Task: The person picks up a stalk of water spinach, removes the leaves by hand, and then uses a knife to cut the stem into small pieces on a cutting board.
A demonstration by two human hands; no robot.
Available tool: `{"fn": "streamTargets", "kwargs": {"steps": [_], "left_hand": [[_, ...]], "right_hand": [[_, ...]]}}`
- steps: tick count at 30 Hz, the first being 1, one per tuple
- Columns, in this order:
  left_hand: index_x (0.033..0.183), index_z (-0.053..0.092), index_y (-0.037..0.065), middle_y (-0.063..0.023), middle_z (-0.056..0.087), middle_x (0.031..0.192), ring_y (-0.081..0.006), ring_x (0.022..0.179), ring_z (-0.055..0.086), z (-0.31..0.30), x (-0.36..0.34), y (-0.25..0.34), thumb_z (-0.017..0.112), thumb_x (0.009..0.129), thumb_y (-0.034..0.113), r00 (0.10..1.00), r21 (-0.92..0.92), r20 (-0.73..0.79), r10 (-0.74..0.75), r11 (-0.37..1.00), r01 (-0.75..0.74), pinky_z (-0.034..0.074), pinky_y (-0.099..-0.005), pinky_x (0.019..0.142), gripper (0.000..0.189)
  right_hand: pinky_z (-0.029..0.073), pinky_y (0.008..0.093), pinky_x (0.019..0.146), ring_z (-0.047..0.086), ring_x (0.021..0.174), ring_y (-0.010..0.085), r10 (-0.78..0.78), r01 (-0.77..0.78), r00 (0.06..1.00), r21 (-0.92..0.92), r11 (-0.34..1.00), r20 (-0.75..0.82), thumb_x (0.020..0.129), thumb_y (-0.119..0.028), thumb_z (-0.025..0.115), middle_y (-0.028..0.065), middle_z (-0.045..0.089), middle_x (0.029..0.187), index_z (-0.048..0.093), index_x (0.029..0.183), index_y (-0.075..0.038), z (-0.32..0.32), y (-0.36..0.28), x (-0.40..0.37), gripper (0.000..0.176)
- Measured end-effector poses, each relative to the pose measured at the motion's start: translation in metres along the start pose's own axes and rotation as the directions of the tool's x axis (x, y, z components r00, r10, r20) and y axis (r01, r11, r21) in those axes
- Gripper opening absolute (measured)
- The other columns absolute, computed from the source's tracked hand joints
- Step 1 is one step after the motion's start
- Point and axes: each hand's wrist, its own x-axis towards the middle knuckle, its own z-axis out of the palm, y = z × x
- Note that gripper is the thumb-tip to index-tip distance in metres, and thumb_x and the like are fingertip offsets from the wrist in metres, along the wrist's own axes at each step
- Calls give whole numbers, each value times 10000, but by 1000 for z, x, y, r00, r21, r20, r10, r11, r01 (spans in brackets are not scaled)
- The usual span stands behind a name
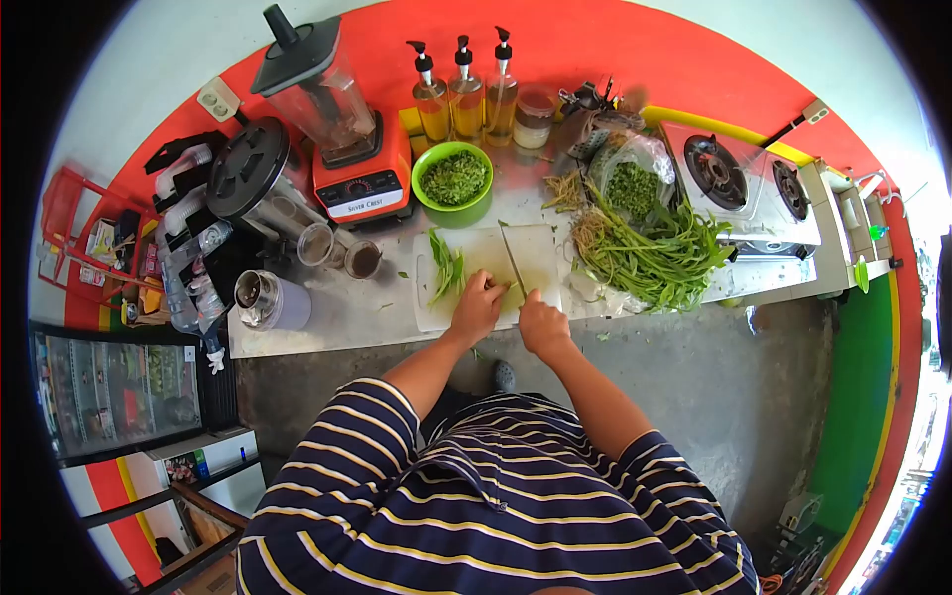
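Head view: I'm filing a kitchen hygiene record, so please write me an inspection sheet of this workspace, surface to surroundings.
Surface: metal counter; leaf scraps beside the cutting board.
Things in use: white cutting board, long leaf pieces, knife; rooted bundle of greens to the right, green bowl of chopped greens behind.
Clutter: red-based blender, three pump bottles, two clear cups.
Hands: right hand grips the knife; left hand is curled near the blade, grip unclear.
Cables: black cord at the right-hand wall socket.
Surroundings: red wall, two-burner stove.
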Motion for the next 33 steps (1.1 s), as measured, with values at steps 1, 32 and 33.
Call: {"fn": "streamTargets", "kwargs": {"steps": [1, 32, 33], "left_hand": [[1030, 753, 55, -136, 545, 951, -329, 955, 563, 2, 1, 0, 604, 817, -34, 1000, 17, -8, -28, 999, 28, 483, -421, 840, 275], [808, 704, 25, -141, 648, 997, -326, 1005, 635, -5, 7, 12, 617, 800, 21, 958, 492, 260, -125, 870, -20, 579, -420, 827, 88], [806, 704, 26, -140, 655, 986, -326, 998, 641, -6, 8, 10, 610, 809, 32, 962, 504, 258, -91, 862, -53, 581, -418, 828, 94]], "right_hand": [[591, 472, 759, 726, 891, 383, -7, 7, 1000, 0, 1000, -13, 1031, -325, 486, 230, 725, 952, 447, 1142, 12, 1, 0, -3, 357], [583, 463, 831, 711, 985, 402, -46, 45, 999, 68, 997, 8, 943, -137, 539, 258, 708, 1060, 414, 1202, 39, -2, -13, -3, 338], [583, 463, 831, 711, 985, 402, -45, 44, 999, 69, 997, 9, 943, -137, 539, 258, 708, 1060, 414, 1202, 39, -1, -15, -5, 338]]}}
